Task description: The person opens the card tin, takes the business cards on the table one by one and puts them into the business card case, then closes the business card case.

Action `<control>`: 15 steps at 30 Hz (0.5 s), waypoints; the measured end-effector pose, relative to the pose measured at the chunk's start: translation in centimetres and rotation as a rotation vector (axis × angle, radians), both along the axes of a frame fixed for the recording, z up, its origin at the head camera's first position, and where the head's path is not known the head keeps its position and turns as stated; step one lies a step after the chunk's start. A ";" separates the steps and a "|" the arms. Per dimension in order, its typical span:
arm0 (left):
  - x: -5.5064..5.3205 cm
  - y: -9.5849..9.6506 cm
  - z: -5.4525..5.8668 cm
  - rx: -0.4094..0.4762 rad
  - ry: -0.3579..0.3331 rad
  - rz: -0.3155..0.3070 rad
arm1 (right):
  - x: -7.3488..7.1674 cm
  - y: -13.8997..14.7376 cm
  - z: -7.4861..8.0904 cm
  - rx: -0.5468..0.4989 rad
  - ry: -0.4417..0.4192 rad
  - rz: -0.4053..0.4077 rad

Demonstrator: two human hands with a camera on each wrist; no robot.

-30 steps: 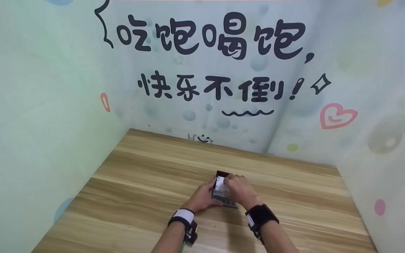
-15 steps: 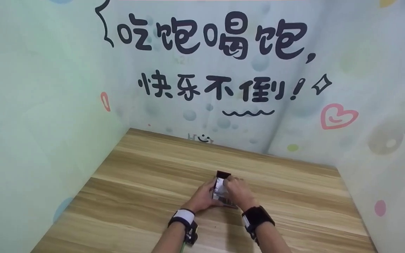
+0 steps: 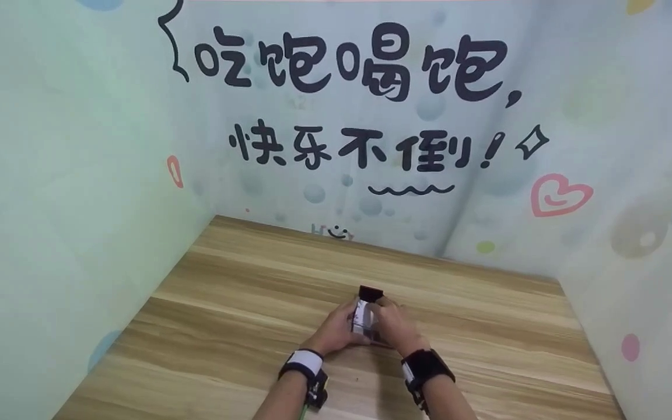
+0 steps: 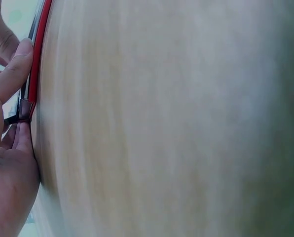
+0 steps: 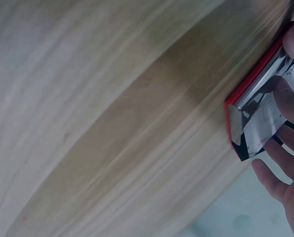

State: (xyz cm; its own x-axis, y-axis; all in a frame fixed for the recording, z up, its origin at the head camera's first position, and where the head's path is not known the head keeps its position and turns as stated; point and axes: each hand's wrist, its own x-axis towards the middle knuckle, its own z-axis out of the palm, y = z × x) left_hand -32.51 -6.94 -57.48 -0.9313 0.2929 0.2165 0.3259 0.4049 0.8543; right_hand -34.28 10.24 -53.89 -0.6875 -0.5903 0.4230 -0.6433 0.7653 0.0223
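A small card case with a dark open flap is between both hands, over the middle front of the wooden table. Its red outer edge and shiny silver inner frame show in the right wrist view, where a white printed card lies along the frame. My left hand holds the case by its left side, thumb on the near edge in the left wrist view. My right hand pinches the card at the case's right side, thumb on its face and the other fingers behind it. Part of the case is hidden behind the right hand.
The wooden table runs back to a printed wall cloth with dark lettering. Pale cloth walls also stand along the left and right edges. Each wrist wears a strapped camera band, the right band being black.
The right hand has shifted slightly down and toward me along the case, and more of the dark flap shows. The left hand has stayed almost in place, gripping the case.
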 end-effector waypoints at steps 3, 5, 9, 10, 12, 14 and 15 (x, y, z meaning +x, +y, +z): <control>0.0 0.0 -0.1 -0.006 0.003 -0.007 | 0.0 0.3 -0.3 0.007 -0.032 -0.002; 0.1 0.0 -0.1 -0.008 -0.002 -0.010 | 0.0 0.5 -0.4 0.005 -0.040 0.012; 0.1 0.0 0.0 -0.008 -0.012 -0.013 | 0.2 0.9 -0.4 -0.019 -0.068 0.051; 0.1 0.0 0.0 -0.004 -0.014 -0.016 | 0.3 1.0 -0.4 -0.030 -0.082 0.060; 0.1 0.0 0.0 0.004 -0.017 -0.019 | 0.5 1.2 -0.4 -0.047 -0.108 0.073; 0.1 0.0 0.0 0.010 -0.009 -0.023 | 0.7 1.3 -0.4 -0.054 -0.116 0.084; 0.0 0.0 0.1 0.012 -0.013 -0.021 | 0.8 1.4 -0.4 -0.050 -0.107 0.087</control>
